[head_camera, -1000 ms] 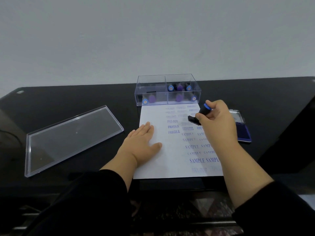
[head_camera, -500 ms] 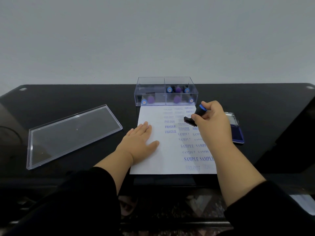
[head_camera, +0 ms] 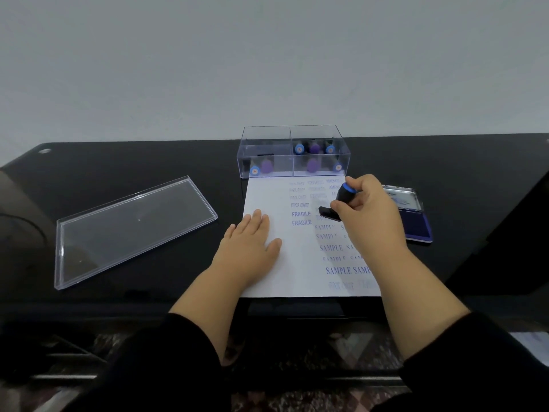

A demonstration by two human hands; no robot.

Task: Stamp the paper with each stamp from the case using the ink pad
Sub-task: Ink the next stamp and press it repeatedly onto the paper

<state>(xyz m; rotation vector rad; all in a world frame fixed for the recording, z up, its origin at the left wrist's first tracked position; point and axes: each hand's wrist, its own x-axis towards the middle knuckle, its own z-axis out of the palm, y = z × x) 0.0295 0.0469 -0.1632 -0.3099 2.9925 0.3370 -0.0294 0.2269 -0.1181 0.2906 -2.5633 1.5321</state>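
Stamp: the stamp [head_camera: 338,203] with a black body and blue cap is tilted, its flat base low over the paper's upper right part, among printed words; whether the base touches the sheet cannot be told.
Right hand: the right hand [head_camera: 367,209] has its fingers curled round the stamp's handle, gripping it from the right side, probably so the base can be pressed down flat onto a free spot.
Paper: the paper [head_camera: 267,197] lies on the table directly in front of the case, already carrying rows of blue prints such as FRAGILE, FAX OUT and SAMPLE.
Left hand: the left hand [head_camera: 252,242] lies flat, fingers straight and together, palm down on the sheet's left part, apparently to keep it from sliding under the press.
Ink pad: the ink pad [head_camera: 416,221] sits open just right of the paper, partly behind the right hand, within easy reach for re-inking.
Case: the clear case [head_camera: 292,151] stands at the paper's far edge, several blue and purple capped stamps inside its compartments.
Lid: the clear lid [head_camera: 130,230] lies well apart on the left of the table [head_camera: 460,173].
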